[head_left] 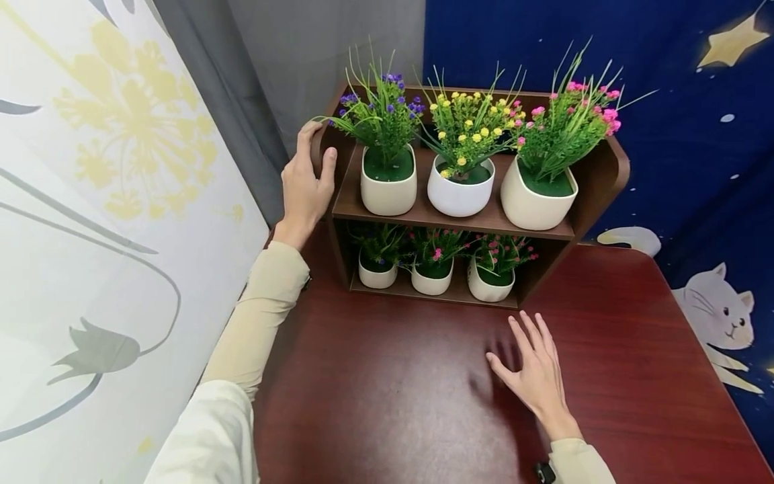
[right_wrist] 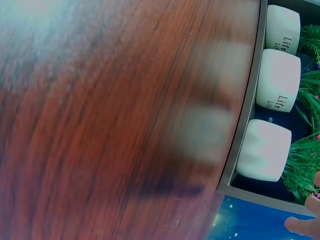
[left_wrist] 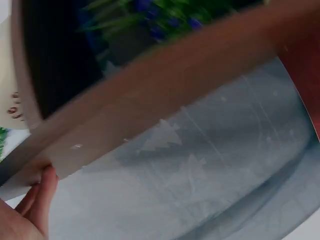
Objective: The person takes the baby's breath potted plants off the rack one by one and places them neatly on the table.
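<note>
A brown wooden two-tier shelf [head_left: 450, 225] stands on the table with potted artificial plants on both tiers. My left hand [head_left: 306, 185] holds the upper edge of its left side panel, thumb on the inner side and fingers outside. The left wrist view shows fingertips [left_wrist: 48, 177] against that panel. Over the table, in front of the shelf's lower right corner, my right hand [head_left: 535, 376] is spread with nothing in it. On top sit a purple-flowered plant [head_left: 387, 107], a yellow-flowered plant [head_left: 471, 128] and a pink-flowered plant [head_left: 562, 128].
Three smaller pots [head_left: 432, 279] line the lower tier; some carry the word "Life" in the right wrist view. The glossy reddish table [head_left: 387, 383] extends toward me. A white patterned panel [head_left: 121, 235] rises on the left, and a blue curtain [head_left: 677, 175] hangs behind.
</note>
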The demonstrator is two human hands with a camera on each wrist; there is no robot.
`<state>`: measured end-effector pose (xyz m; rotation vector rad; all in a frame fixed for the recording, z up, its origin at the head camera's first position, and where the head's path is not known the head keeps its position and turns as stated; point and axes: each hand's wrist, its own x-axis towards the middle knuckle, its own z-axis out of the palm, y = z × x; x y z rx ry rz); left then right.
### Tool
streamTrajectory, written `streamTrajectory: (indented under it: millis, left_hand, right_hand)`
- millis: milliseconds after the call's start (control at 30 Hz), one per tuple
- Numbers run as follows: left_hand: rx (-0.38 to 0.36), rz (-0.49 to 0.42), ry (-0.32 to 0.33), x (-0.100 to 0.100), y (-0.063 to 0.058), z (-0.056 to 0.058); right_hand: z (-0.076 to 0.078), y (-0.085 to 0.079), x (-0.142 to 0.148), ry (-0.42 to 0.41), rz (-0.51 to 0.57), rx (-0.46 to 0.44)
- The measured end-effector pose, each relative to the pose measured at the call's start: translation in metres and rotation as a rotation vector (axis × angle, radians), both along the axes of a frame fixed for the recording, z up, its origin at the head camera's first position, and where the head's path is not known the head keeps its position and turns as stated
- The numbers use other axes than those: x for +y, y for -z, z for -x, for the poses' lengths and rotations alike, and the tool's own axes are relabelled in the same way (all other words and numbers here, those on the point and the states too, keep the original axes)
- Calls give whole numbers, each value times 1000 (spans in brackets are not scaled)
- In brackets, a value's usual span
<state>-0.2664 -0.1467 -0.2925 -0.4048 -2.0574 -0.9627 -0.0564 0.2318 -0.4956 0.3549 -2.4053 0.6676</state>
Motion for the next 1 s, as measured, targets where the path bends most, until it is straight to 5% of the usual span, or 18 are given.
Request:
streamTrajectory:
  millis: [567,1000]
  left_hand:
    - [123,37,-45,0,10,12]
    - [138,-9,-52,3,10,11]
  right_hand:
    - [5,-11,-13,26,127,47]
    - [22,-61,-58,-85,246,95]
